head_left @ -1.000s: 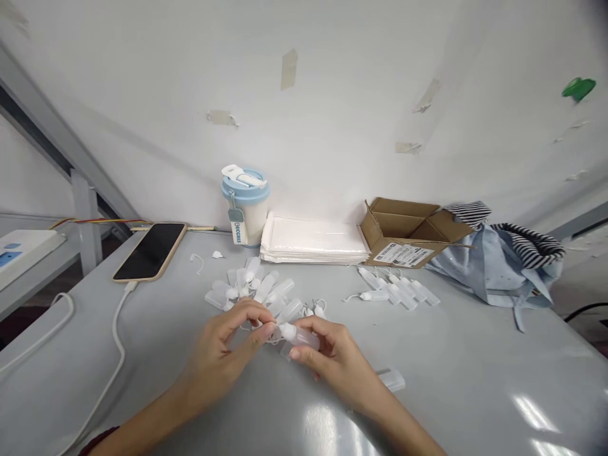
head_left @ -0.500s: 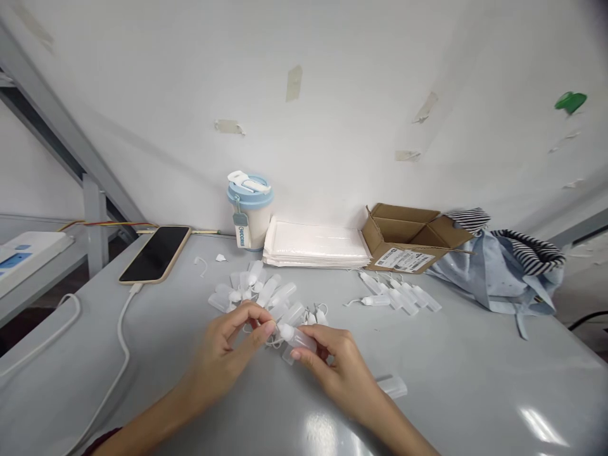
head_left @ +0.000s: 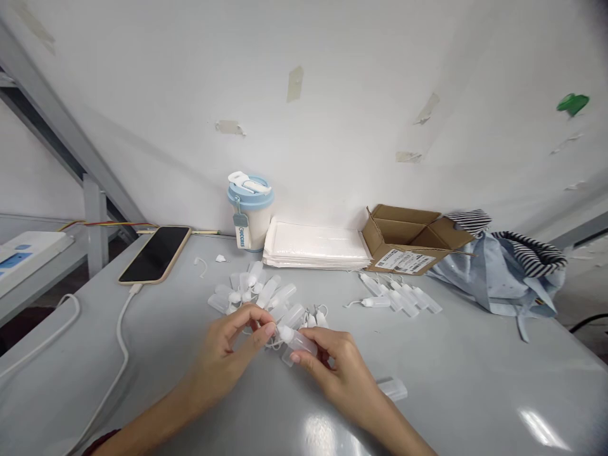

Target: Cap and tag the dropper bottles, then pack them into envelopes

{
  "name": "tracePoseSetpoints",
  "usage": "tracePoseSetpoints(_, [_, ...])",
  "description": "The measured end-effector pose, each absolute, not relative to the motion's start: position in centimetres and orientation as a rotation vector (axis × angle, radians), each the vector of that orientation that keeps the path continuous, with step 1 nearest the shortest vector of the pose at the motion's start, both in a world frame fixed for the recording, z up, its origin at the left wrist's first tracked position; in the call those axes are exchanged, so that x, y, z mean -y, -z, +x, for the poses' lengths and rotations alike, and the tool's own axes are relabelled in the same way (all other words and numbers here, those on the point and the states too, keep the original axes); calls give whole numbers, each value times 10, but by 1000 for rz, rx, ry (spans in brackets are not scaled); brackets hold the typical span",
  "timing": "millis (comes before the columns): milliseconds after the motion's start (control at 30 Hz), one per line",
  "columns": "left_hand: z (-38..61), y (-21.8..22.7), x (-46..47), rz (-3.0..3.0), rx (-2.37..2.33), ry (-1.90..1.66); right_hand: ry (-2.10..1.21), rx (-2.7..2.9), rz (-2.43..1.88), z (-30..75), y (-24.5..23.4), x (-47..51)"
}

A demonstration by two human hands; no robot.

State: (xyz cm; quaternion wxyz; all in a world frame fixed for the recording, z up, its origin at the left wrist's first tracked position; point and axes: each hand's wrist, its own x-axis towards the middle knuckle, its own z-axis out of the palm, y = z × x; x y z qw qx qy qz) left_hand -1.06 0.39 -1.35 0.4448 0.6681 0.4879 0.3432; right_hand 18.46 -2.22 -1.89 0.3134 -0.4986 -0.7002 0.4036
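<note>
A small translucent plastic dropper bottle [head_left: 301, 342] with a white cap lies tilted in my right hand [head_left: 335, 362], gripped between thumb and fingers. Its cap end points left. At that thin tip, my left hand [head_left: 242, 345] has thumb and index finger pinched together; the very end is hidden by the fingertips. Just behind both hands is a loose pile of similar bottles [head_left: 284, 294], several with white caps and thin white cords. To the right, more capped bottles [head_left: 403, 297] lie in a slanted row. A single clear bottle [head_left: 393, 388] rests beside my right forearm.
Along the wall stand a blue-lidded cup [head_left: 251, 215], a stack of white envelopes [head_left: 316, 244], an open cardboard box [head_left: 403, 244] and a light-blue cloth bag [head_left: 494, 272]. A phone [head_left: 156, 253] with a white cable [head_left: 122, 342] lies left. A small white cap [head_left: 221, 258] sits near the cup.
Almost nothing differs. The bottle in my right hand has tilted very slightly, and both hands keep the same place over the table.
</note>
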Motion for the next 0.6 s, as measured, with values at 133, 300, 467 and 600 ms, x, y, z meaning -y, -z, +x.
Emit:
tracePoseSetpoints(133, [-10, 14, -5, 1657, -1210, -862, -1059, 1851, -1317, 184, 18, 21])
tracePoseSetpoints(300, [-11, 16, -6, 1669, -1205, -836, -1046, 1861, -1311, 185, 18, 21])
tracePoseSetpoints(467, [-12, 18, -6, 1678, -1214, -828, -1036, 1863, -1317, 186, 17, 22])
tracePoseSetpoints(600, [-11, 15, -5, 1672, -1228, -815, -1034, 1856, -1311, 187, 17, 21])
